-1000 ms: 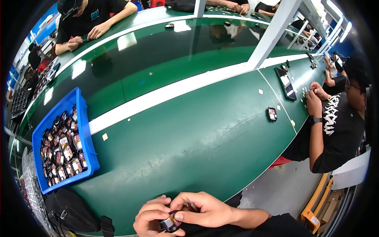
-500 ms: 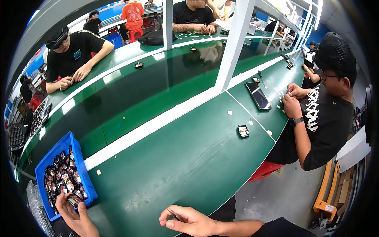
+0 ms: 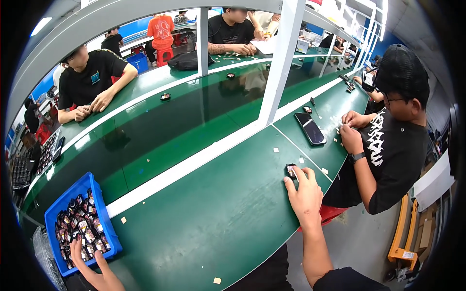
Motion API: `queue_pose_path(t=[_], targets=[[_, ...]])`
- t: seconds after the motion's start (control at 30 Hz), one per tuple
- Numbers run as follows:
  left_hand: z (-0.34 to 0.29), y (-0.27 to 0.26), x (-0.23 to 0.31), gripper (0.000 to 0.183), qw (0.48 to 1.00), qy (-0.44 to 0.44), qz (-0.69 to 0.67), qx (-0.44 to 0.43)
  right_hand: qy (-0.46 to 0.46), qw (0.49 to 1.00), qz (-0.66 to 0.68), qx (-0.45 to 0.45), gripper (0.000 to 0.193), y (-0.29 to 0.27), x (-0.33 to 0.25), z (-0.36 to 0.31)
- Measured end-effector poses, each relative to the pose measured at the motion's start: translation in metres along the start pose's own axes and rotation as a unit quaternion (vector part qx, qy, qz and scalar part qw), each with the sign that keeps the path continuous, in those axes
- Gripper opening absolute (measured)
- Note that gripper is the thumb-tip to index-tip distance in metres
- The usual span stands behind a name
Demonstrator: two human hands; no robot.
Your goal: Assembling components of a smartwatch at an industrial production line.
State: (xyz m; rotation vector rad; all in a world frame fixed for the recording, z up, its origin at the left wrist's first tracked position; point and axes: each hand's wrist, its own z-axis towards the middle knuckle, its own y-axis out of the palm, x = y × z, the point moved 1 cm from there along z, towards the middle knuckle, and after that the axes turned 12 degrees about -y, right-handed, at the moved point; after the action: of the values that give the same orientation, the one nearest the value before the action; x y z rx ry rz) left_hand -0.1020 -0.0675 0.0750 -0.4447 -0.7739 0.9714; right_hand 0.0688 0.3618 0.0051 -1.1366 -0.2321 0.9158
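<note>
My left hand point(image 3: 92, 269) is spread open at the near edge of a blue bin point(image 3: 111, 228), its fingertips over the parts inside and nothing seen in its grip. Several small black parts with pink-and-white faces point(image 3: 82, 225) fill that bin. Far to the right, my right hand point(image 3: 307, 196) reaches across the green tabletop. Its thumb and forefinger are apart at a single black part with a light face point(image 3: 291, 169), which lies on the table. Whether the fingertips press on that part is hard to make out.
A dark phone point(image 3: 310, 129) lies beyond my right hand, near a co-worker's hands point(image 3: 350, 131). Small pale squares point(image 3: 217, 281) are scattered on the table. White posts point(image 3: 280, 68) rise from the white divider strip. Another co-worker's hands point(image 3: 94, 106) rest across the bench.
My right hand has swung from the near edge out to the lone part on the right. The small black part has left my left hand, which stays at the bin. The view has shifted slightly.
</note>
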Motion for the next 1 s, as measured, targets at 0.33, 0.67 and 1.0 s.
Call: queue_pose_path(t=[0.33, 0.67, 1.0], targets=[[-0.078, 0.017, 0.048, 0.042, 0.897, -0.102, -0.315, -0.293, -0.169, 0.95, 0.248, -0.082, 0.029, -0.01, -0.085, -0.041], [-0.121, 0.031, 0.063, 0.087, 0.582, -0.332, -0.606, -0.429, -0.223, 0.71, 0.621, -0.247, 0.06, -0.009, -0.151, -0.11], [-0.111, 0.029, 0.051, 0.085, 0.622, -0.307, -0.564, -0.448, -0.389, 0.639, 0.645, -0.154, 0.037, 0.007, -0.163, -0.114]])
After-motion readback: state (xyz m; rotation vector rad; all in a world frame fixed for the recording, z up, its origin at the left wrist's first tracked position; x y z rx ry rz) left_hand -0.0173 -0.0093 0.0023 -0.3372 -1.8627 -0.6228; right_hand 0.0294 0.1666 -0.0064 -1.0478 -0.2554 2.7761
